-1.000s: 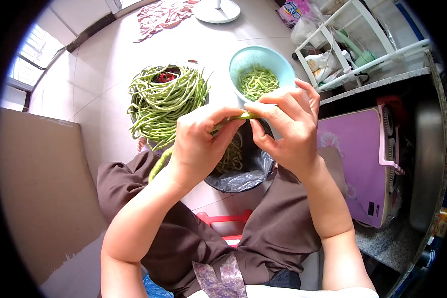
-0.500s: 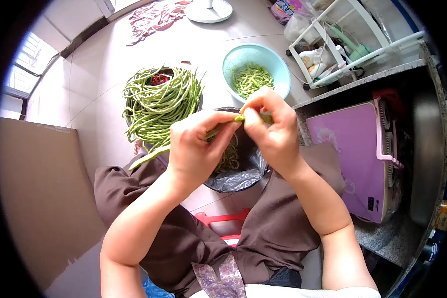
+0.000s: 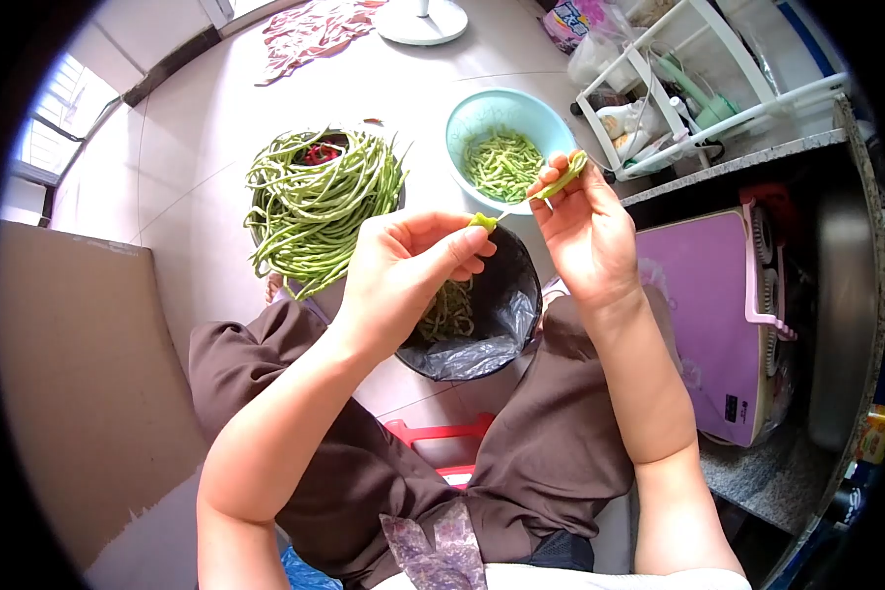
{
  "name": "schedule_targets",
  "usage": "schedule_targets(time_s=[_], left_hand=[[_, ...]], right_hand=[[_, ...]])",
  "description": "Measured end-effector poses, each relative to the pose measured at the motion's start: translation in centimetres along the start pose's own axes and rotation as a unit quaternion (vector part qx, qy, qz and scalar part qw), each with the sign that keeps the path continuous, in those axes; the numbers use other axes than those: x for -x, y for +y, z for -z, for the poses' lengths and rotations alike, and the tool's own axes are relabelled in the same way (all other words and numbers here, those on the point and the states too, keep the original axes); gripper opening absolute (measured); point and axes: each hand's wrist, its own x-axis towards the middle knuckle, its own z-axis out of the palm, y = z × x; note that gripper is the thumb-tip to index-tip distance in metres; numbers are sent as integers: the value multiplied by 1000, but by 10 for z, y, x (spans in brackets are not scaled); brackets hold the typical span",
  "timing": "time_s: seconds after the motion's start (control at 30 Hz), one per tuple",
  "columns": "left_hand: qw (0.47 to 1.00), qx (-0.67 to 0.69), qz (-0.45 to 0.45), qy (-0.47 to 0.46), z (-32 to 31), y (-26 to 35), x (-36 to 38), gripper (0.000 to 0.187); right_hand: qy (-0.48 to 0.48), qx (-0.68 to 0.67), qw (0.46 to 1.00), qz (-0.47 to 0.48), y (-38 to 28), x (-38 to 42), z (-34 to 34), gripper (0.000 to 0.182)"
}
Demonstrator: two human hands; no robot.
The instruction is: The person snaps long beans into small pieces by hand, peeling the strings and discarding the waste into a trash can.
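My left hand (image 3: 403, 275) pinches a small green bean tip (image 3: 483, 222) between thumb and forefinger, above the black-lined bin (image 3: 497, 349). A short green bean piece (image 3: 566, 177) is held in the fingers of my right hand (image 3: 592, 236), which is turned palm up near the rim of the light blue bowl (image 3: 462, 108). A thin pale string (image 3: 514, 208) stretches between the two pieces. Cut bean pieces (image 3: 502, 163) lie in the bowl. Beyond my left hand is a heap of long green beans (image 3: 320, 216), with something red near its top.
Thin bean scraps (image 3: 449, 313) lie in the bin between my knees. A purple panel (image 3: 703, 324) stands on the right under a stone counter, below a white rack (image 3: 649, 88). A red plastic stool (image 3: 438, 433) shows below the bin.
My hands have moved apart, the right one up and to the right with its bean piece. The long bean that trailed from my left hand no longer shows there.
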Motion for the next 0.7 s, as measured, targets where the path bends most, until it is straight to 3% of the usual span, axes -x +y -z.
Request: schedule_targets(time_s=[0.27, 0.33, 0.4, 0.47, 0.53, 0.6, 0.67, 0.7], left_hand=[[997, 62, 51, 8, 6, 1, 0, 23], [996, 68, 57, 10, 7, 1, -2, 23], [993, 92, 68, 12, 8, -1, -3, 24], [993, 96, 67, 8, 9, -1, -4, 24], [993, 101, 64, 4, 9, -1, -3, 24], [994, 92, 58, 2, 9, -1, -2, 23], [994, 89, 69, 2, 9, 0, -2, 22], [993, 86, 78, 2, 8, 0, -1, 22]], right_hand=[[46, -18, 999, 22, -16, -6, 6, 22], [-35, 23, 999, -33, -13, -4, -2, 22], [-26, 115, 991, -65, -5, 7, -18, 24], [-87, 324, 942, -26, -2, 11, -31, 20], [-62, 453, 889, 32, 8, 19, -44, 15], [-60, 490, 868, 48, 9, 23, -44, 10], [-90, 613, 774, 134, 8, 24, -43, 10], [-91, 613, 774, 133, 9, 24, -43, 10]])
